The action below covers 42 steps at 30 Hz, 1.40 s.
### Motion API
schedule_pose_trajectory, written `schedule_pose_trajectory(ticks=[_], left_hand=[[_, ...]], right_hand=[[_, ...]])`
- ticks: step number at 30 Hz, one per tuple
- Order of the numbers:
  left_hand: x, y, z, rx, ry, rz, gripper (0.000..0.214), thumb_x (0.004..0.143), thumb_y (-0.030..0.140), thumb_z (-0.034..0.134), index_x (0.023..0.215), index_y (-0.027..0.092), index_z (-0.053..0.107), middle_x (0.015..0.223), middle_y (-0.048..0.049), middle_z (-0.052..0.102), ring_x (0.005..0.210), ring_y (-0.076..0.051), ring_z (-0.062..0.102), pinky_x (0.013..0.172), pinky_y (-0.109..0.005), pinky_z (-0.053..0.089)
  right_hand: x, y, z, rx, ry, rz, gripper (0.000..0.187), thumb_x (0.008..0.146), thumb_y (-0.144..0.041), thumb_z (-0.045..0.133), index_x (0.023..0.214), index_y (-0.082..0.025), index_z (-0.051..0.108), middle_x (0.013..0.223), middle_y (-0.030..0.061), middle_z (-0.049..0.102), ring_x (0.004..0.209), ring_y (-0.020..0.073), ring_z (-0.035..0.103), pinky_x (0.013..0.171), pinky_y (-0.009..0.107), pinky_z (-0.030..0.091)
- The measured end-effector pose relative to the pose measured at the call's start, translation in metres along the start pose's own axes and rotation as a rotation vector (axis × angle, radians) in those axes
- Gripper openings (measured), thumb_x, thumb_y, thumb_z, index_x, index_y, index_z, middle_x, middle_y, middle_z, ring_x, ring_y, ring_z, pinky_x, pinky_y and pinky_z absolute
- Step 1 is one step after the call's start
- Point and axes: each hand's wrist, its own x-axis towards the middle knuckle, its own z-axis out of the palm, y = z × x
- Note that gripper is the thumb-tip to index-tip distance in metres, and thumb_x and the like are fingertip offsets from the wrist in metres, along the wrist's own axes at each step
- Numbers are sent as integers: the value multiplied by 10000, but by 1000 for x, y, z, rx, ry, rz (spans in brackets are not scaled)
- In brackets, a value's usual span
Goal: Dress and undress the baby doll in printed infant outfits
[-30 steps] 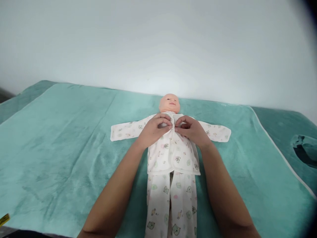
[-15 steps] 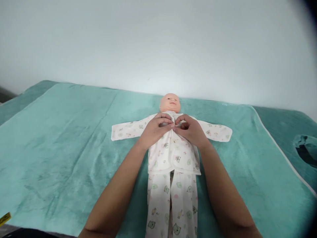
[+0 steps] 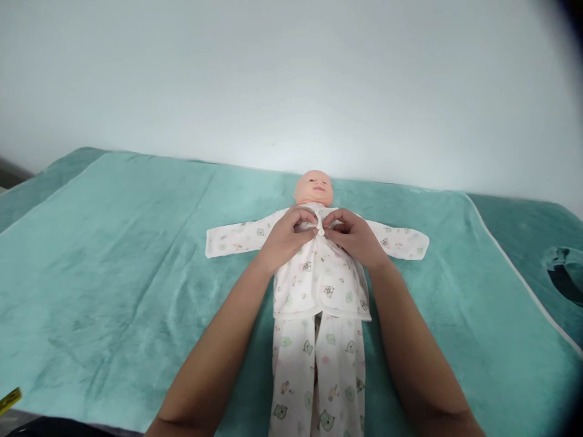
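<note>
A baby doll [image 3: 314, 188] lies on its back, dressed in a white printed shirt [image 3: 314, 285] and matching trousers [image 3: 296, 376]. Its sleeves stretch out to both sides. At the chest, my left hand [image 3: 291, 237] pinches the shirt's front edge between thumb and fingers. My right hand [image 3: 353, 237] pinches the other side of the front opening, close to the left fingertips. Between the two hands a small white button [image 3: 321, 232] shows on the shirt front. Below the hands the shirt front lies together, parting slightly at the hem.
A green blanket [image 3: 136, 273] covers the surface under the doll, with a pale wall [image 3: 273, 79] behind it. At the right edge lies a roll of clear tape [image 3: 565, 273]. A yellow strip [image 3: 10, 400] shows at the lower left.
My fingertips have drawn slightly apart at the chest, and the white button now shows between them. The doll and blanket lie as before.
</note>
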Motion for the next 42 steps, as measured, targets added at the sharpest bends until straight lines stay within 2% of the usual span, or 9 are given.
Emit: schedule_pose_trajectory(ticks=[6,12,16,19,22,27,33,39,42], left_hand=[[2,-7,5,51,47,137,148,892,202,574,1010,221,662,1146,-44,636,1116,-181,582,978,-310,441],[-29,0,16,209,234,275,235,802,50,500,868,203,665,1023,-43,670,974,-180,612,881,-328,472],[-52,5,19,211,119,252,279,750,4,452,800,189,656,837,-16,655,783,-147,584,727,-285,447],[-57,10,14,224,35,218,227,798,48,484,827,187,661,819,-5,645,700,-124,531,661,-268,404],[-54,14,10,274,-51,175,172,855,119,526,885,198,676,835,-1,628,672,-114,492,632,-261,382],[-50,17,9,311,-151,193,120,860,131,564,844,203,659,864,-6,594,751,-120,511,662,-252,400],[-54,13,10,290,-135,202,127,899,154,525,911,210,639,890,-15,591,741,-123,500,663,-261,409],[-54,13,7,303,-169,198,59,883,231,617,915,211,663,921,-20,586,710,-113,489,634,-251,409],[-53,14,7,292,-179,191,101,876,298,658,924,212,683,980,-34,604,722,-114,512,632,-250,422]], right_hand=[[-2,-7,3,-60,41,30,167,848,-387,624,903,-234,589,631,-63,465,527,91,357,521,252,275],[-42,-38,21,-632,118,110,380,798,-530,670,739,-229,445,655,-29,498,596,138,430,559,278,281],[-69,-51,27,-867,21,91,311,838,-403,636,734,-224,404,713,-10,545,611,140,434,563,281,265],[-79,-53,28,-930,-8,53,232,884,-239,515,697,-216,379,670,-14,525,585,131,396,568,291,238],[-82,-52,29,-864,-8,34,224,905,-221,468,694,-213,395,657,-20,532,595,129,421,579,287,244],[-83,-47,37,-771,-56,150,294,847,-437,634,816,-225,434,737,-24,576,593,129,460,555,266,250],[-82,-36,38,-850,-6,48,146,872,-245,527,800,-223,402,724,-24,521,599,127,412,567,278,214],[-77,-30,19,-656,-35,4,276,885,-243,498,657,-212,346,588,-45,422,567,118,362,558,289,224],[-75,-24,10,-407,-91,65,288,909,-334,533,662,-210,452,593,-43,486,568,115,447,544,266,292]])
